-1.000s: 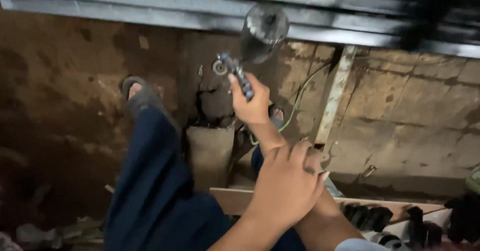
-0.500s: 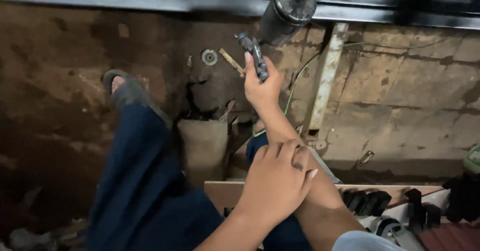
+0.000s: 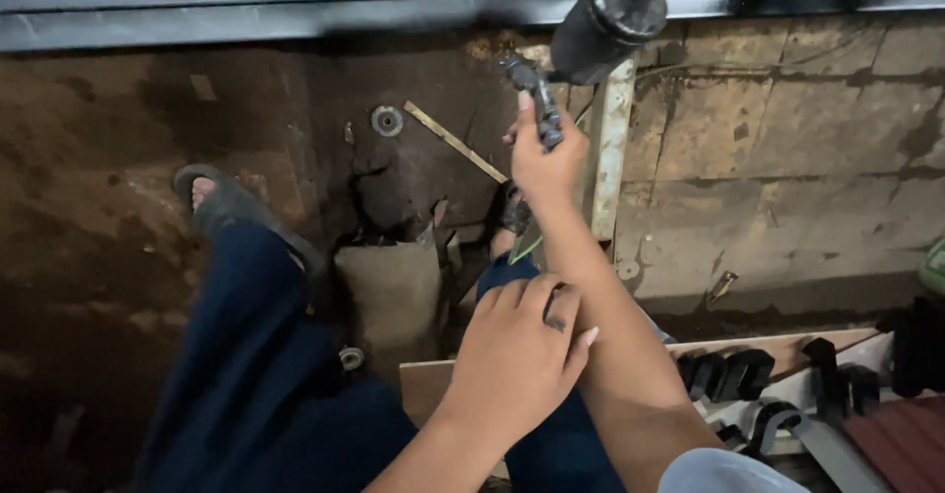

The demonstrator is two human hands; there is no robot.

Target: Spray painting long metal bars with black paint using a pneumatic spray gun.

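- The right hand [image 3: 544,163] reaches forward with its fingers wrapped tight around a dark metal tool [image 3: 533,94], held upright above the dirty floor [image 3: 118,158].
- The tool's upper end sits just beside a black cylinder [image 3: 605,21] that slants up toward a grey metal beam [image 3: 246,6].
- The left hand [image 3: 517,360] rests on the right forearm, fingers curled together over it, holding nothing else.
- A wooden tray [image 3: 428,385] at the lower right holds several black metal pieces [image 3: 733,373]; their exact count cannot be told.
- One round washer [image 3: 386,120] lies on the floor, near one thin pale strip [image 3: 455,143].
- One sandal [image 3: 236,208] shows on the left foot, above one leg in dark blue trousers [image 3: 266,355].
- One brown cardboard piece [image 3: 389,291] stands between the legs.
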